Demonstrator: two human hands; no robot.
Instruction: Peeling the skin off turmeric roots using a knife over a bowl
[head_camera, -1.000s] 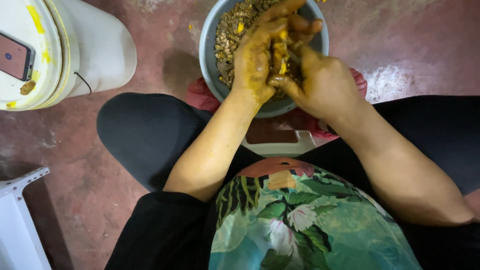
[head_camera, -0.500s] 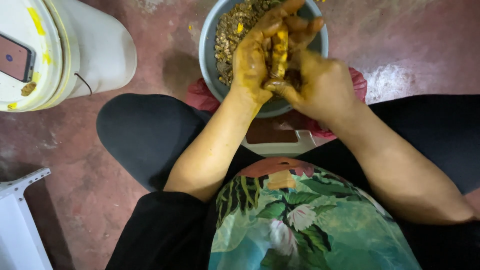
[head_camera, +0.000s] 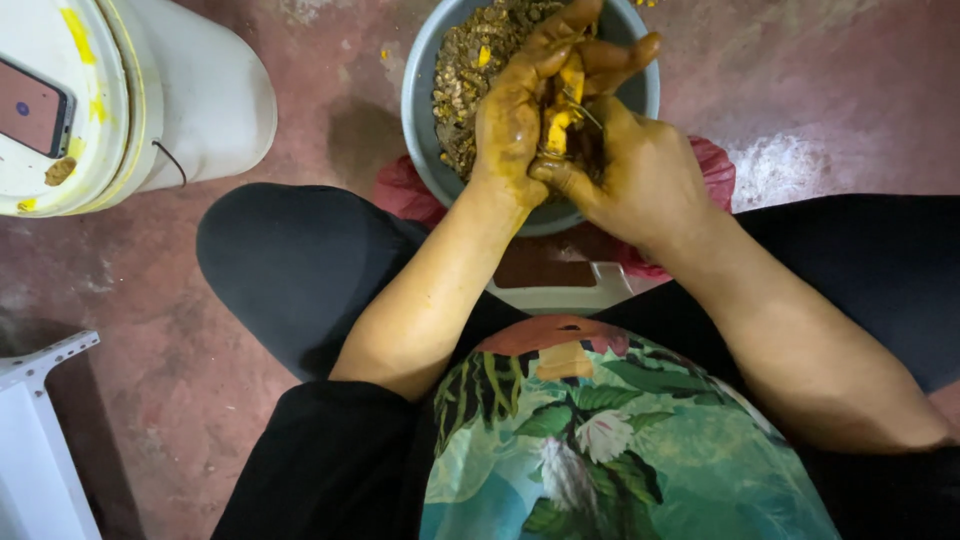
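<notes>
Floor: stained red concrete (head_camera: 820, 90).
Grip: left hand (head_camera: 515, 115) and right hand (head_camera: 640, 170) were clamped together on 1 yellow root (head_camera: 562, 115), above the grey basin (head_camera: 425, 120).
Risk: slippery stained fingers; the thin blade (head_camera: 585, 112) could nick skin, I judged.
Spill: peelings could miss the basin rim.

White bucket (head_camera: 190, 100) w/ phone (head_camera: 30, 105) on lid – upper left; white stool corner (head_camera: 40, 440) lower left; red floor (head_camera: 850, 90).

Grey bowl (head_camera: 425, 120): far rim cut by top edge. Yellow root (head_camera: 560, 115) mostly hidden between both hands; blade indistinct.
</notes>
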